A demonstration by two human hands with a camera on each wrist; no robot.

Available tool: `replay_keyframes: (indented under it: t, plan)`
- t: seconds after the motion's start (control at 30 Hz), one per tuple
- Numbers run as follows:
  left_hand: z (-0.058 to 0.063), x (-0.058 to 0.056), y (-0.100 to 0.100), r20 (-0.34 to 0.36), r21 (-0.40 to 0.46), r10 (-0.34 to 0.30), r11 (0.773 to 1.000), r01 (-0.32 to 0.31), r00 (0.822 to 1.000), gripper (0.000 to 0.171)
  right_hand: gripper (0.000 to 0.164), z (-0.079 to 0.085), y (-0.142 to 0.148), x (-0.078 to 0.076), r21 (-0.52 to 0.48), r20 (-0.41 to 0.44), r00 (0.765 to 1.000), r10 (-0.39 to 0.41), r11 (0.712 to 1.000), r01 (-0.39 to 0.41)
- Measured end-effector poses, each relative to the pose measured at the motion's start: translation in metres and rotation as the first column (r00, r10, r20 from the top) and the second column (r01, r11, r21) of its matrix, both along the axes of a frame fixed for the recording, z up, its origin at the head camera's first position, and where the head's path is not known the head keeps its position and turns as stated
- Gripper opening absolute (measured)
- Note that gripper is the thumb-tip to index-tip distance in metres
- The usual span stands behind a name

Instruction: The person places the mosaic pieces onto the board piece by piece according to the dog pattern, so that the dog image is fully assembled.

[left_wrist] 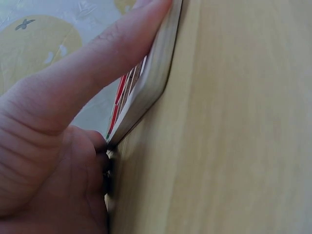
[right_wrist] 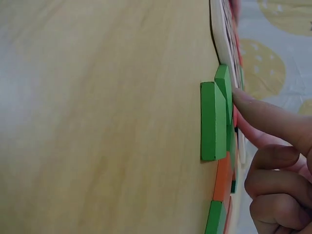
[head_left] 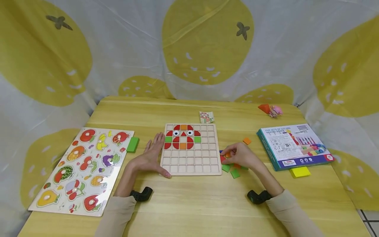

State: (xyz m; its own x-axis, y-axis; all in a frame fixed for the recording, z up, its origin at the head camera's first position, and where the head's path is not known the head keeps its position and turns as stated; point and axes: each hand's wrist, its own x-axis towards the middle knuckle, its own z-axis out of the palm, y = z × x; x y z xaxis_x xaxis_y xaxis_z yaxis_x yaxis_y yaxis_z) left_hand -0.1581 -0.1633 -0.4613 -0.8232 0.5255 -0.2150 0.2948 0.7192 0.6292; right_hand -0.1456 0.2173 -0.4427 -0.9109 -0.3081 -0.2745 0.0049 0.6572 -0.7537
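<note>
A wooden grid board [head_left: 199,161] lies on the table, its upper left squares filled with red, orange, green and white eye tiles. My left hand [head_left: 149,158] rests along its left side with fingers spread; the thumb [left_wrist: 107,56] lies over the board's near corner. Off the board's right edge, my right hand [head_left: 241,155] reaches into a pile of loose tiles. Its thumb and index finger pinch a red tile [head_left: 222,159]. Green tiles [right_wrist: 213,122] and an orange tile [right_wrist: 223,178] lie under and around that hand.
Behind the board is a small pattern card [head_left: 206,117]. To the left lies a fruit puzzle board [head_left: 111,174] beside a green block [head_left: 133,144]. On the right are a boxed bead set [head_left: 293,144], a yellow block [head_left: 300,172] and a pink figurine [head_left: 275,111].
</note>
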Motion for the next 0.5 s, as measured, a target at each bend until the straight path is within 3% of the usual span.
replay_keyframes:
  t: [0.33, 0.5]
  plan:
    - [-0.001, -0.001, 0.001, 0.006, 0.005, 0.001, 1.0, -0.001, 1.0, 0.151, 0.019, 0.001, 0.003, -0.007, 0.071, -0.008, 1.0, -0.012, 0.997, 0.012]
    - [-0.001, -0.001, 0.001, 0.008, 0.0, 0.002, 1.0, -0.002, 1.0, 0.152, 0.019, 0.002, 0.008, -0.017, 0.102, -0.044, 0.998, -0.053, 0.993, 0.057]
